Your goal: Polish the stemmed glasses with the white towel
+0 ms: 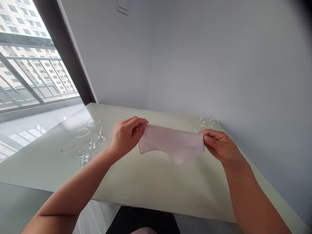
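A pale pink cloth (173, 139) is stretched in the air above the table, its lower edge hanging unevenly. My left hand (128, 135) pinches its upper left corner between thumb and fingers. At the other end, my right hand (216, 143) grips the upper right corner the same way. Left of my left hand stand several clear stemmed glasses in a row: a near glass (81, 152), a middle glass (89, 139) and a far glass (99, 129). Beyond my right hand, more clear glassware (207, 121) sits near the table's far right corner, partly overlapping in view.
The pale table (156, 185) meets grey walls at its back and right side. A wall switch (123, 6) is high on the back wall. At left, a dark-framed opening (70, 48) shows a railing (36, 79) and buildings outside.
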Tool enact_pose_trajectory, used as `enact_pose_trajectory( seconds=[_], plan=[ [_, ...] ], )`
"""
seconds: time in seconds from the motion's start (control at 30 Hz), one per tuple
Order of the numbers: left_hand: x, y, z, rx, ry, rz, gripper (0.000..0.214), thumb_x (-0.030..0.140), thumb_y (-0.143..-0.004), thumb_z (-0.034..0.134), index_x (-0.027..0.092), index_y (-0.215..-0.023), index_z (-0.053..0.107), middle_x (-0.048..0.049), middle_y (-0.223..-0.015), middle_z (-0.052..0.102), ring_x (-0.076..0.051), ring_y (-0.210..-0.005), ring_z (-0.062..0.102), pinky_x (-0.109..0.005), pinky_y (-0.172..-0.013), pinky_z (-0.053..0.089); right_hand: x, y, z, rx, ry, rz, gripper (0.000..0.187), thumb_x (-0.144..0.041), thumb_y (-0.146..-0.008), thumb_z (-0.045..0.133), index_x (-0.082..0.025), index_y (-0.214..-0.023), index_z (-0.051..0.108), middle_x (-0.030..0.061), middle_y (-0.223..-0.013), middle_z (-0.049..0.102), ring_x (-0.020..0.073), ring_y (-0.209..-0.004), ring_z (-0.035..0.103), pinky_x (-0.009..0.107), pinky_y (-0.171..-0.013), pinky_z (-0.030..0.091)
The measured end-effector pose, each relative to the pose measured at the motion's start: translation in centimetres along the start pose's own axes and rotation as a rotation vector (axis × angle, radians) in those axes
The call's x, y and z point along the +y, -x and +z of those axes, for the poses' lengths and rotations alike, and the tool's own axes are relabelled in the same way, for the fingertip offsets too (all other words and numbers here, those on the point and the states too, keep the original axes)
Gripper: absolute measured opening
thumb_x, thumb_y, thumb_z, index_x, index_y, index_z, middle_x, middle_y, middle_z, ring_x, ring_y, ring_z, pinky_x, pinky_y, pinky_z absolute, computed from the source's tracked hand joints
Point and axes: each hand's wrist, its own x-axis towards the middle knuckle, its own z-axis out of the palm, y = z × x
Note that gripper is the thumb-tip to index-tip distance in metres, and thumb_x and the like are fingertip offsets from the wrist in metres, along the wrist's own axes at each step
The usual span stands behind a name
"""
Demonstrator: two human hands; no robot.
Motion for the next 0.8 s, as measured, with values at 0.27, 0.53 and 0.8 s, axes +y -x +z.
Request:
enact_pose_trajectory(
  seconds=[0.27, 0.53, 0.8],
  plan=[
    [-5.2, -0.8, 5.5, -0.393, 0.058, -0.175, 0.019, 0.031, -0.079, 0.046, 0.025, -0.078, 0.064, 0.0033, -0.079, 0.062, -0.01, -0.06, 0.049, -0.022, -0.055, 0.036, 5.6, -3.3, 1.3, 0.035, 0.059, 0.137, 0.032, -0.047, -0.073, 0.056, -0.018, -0.078, 0.064, 0.0006, -0.065, 0.052, 0.0115, -0.058, 0.042, 0.026, -0.056, 0.037],
    [-6.0, 4.2, 5.2, -0.514, 0.204, -0.102, 0.022, 0.034, -0.082, 0.045, 0.025, -0.081, 0.065, -0.002, -0.085, 0.061, -0.015, -0.079, 0.053, -0.025, -0.065, 0.042, 7.4, 0.5, 3.1, -0.041, 0.174, 0.144, 0.024, -0.043, -0.073, 0.059, -0.021, -0.079, 0.068, 0.0012, -0.079, 0.059, 0.0138, -0.071, 0.05, 0.028, -0.068, 0.04],
    [-6.5, 9.6, 3.7, -0.862, 0.354, 0.002, 0.02, 0.03, -0.081, 0.048, 0.026, -0.083, 0.068, -0.0036, -0.084, 0.061, -0.016, -0.08, 0.054, -0.026, -0.067, 0.044, 7.9, 5.9, 6.9, -0.27, 0.201, 0.183, 0.015, -0.037, -0.076, 0.058, -0.026, -0.075, 0.068, 0.0014, -0.078, 0.054, 0.0155, -0.072, 0.051, 0.028, -0.064, 0.043]
  ],
)
